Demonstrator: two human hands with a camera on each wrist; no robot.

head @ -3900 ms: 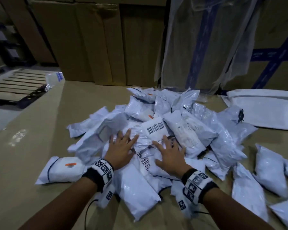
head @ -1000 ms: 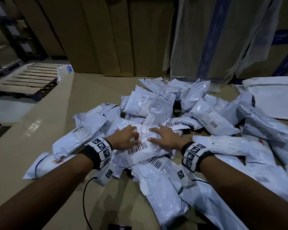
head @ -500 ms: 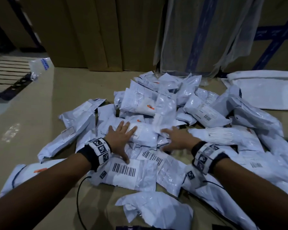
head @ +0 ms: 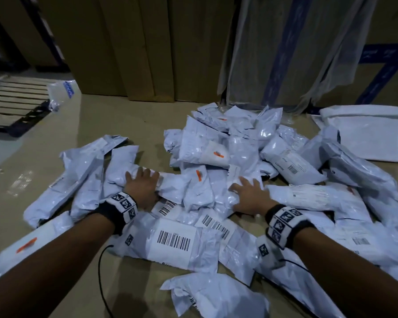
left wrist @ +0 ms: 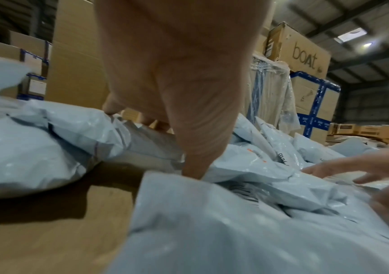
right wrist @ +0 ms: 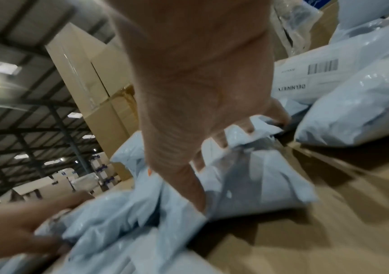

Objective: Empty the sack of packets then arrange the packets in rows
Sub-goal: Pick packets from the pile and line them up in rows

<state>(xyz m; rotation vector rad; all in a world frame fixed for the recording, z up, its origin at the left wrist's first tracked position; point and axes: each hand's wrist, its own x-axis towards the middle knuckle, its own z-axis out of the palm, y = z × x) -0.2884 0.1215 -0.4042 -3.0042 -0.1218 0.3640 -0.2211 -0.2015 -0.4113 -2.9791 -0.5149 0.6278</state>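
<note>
A heap of white plastic packets (head: pixel 216 157) lies jumbled on a brown cardboard surface (head: pixel 124 120), some with barcode labels, such as one close to me (head: pixel 172 242). My left hand (head: pixel 141 183) lies palm down on a bulging packet at the heap's left side; in the left wrist view its thumb (left wrist: pixel 193 166) pokes down between packets (left wrist: pixel 48 144). My right hand (head: pixel 248 193) presses with spread fingers on the middle packets; the right wrist view shows its fingertips (right wrist: pixel 247 128) pushing into a crumpled packet (right wrist: pixel 254 178). Neither hand grips anything. The flat white sack (head: pixel 372 131) lies at back right.
Tall cardboard cartons (head: pixel 136 53) and a plastic-wrapped stack (head: pixel 285 53) stand along the far edge. A wooden pallet (head: pixel 14 104) sits off the surface at far left, with a clear plastic bag (head: pixel 62 90) next to it. Bare cardboard shows to the left of the heap.
My left hand has slid left onto the left cluster of packets, so the hands are wider apart. The barcoded packet they held together a second ago now lies nearer me.
</note>
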